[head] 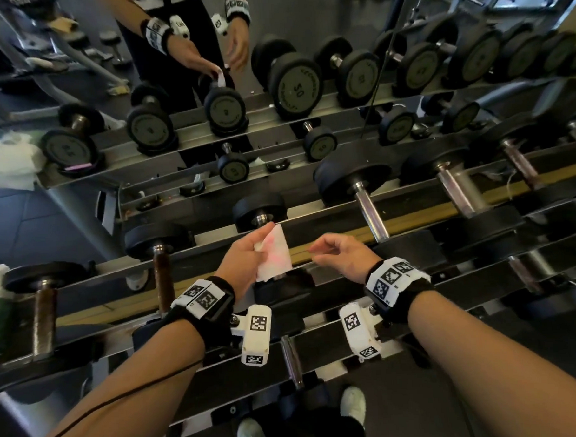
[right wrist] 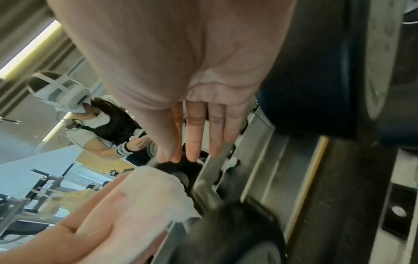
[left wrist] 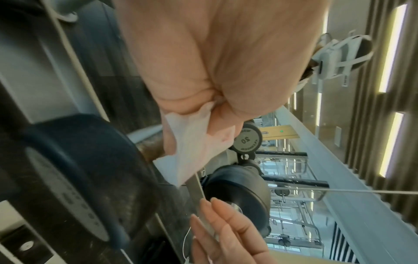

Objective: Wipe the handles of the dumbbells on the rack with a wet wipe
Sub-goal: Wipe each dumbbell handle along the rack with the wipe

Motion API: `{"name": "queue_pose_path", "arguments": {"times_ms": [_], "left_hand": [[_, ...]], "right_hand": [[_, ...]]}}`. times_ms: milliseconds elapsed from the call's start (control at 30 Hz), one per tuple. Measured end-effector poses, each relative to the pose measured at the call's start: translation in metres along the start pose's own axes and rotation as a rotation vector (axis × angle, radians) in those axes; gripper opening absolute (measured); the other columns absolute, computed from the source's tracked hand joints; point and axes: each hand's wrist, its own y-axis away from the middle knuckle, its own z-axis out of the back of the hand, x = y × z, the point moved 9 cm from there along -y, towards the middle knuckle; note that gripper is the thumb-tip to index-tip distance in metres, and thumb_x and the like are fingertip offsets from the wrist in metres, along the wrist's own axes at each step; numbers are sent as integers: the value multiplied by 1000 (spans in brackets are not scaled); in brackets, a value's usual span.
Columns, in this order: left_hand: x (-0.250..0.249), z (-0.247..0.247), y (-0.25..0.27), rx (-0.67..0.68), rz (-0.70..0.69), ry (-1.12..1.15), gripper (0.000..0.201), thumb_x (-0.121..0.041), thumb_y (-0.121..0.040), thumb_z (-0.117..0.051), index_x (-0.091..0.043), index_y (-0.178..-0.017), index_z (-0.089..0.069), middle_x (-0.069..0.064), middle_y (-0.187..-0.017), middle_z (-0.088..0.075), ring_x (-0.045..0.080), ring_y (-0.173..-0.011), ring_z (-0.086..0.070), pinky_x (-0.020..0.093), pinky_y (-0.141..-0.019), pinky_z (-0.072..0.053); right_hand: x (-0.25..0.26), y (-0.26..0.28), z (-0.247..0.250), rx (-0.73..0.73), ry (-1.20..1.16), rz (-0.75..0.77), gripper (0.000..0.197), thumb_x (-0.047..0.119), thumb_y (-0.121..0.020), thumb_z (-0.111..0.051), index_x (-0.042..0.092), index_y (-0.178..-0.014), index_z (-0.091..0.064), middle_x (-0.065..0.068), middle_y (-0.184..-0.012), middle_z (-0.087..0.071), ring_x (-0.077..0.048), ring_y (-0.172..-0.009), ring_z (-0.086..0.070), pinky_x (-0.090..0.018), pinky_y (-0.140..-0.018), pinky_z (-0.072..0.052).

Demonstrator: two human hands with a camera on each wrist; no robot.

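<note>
My left hand (head: 248,253) holds a white wet wipe (head: 275,255) above the top rail of the dumbbell rack (head: 347,240); the wipe hangs from its fingers over a small dumbbell whose far head (head: 259,210) shows behind it. The wipe (left wrist: 192,150) drapes down from the curled fingers in the left wrist view. My right hand (head: 341,254) hovers just right of the wipe, fingers relaxed and empty; its straight fingers (right wrist: 199,132) show in the right wrist view beside the wipe (right wrist: 153,192). A rusty-handled dumbbell (head: 162,273) lies left, a chrome-handled one (head: 369,211) right.
A mirror behind the rack reflects the dumbbells and my hands (head: 207,56). Crumpled white tissues (head: 10,161) lie at the left. More dumbbells (head: 456,184) fill the rack to the right, and a lower tier handle (head: 291,360) sits under my wrists. My shoes (head: 352,403) stand below.
</note>
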Motion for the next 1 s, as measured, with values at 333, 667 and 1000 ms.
{"name": "queue_pose_path", "arguments": {"times_ms": [333, 667, 1000], "left_hand": [[-70, -104, -9, -81, -199, -362, 60, 7, -97, -39, -29, -143, -49, -1, -142, -49, 19, -126, -51, 38, -109, -44], [-45, -154, -45, -191, -240, -372, 43, -1, -100, -48, -14, -140, -53, 4, -131, -60, 23, -126, -56, 34, -111, -41], [-25, -152, -61, -186, -204, -435, 44, -2, -100, -47, -29, -133, -55, -2, -134, -59, 14, -125, -56, 24, -107, -43]], "right_hand": [[-30, 12, 133, -150, -9, 76, 16, 11, -87, -71, 20, -100, -68, -1, -104, -70, -17, -100, -65, -30, -90, -51], [-116, 11, 160, -46, -201, 72, 43, 52, -68, -82, 36, -106, -67, 13, -106, -68, -6, -104, -63, -19, -84, -49], [-140, 8, 158, -69, -388, 68, 26, 47, -74, -76, 28, -88, -66, 7, -104, -68, -6, -87, -65, -15, -65, -52]]}}
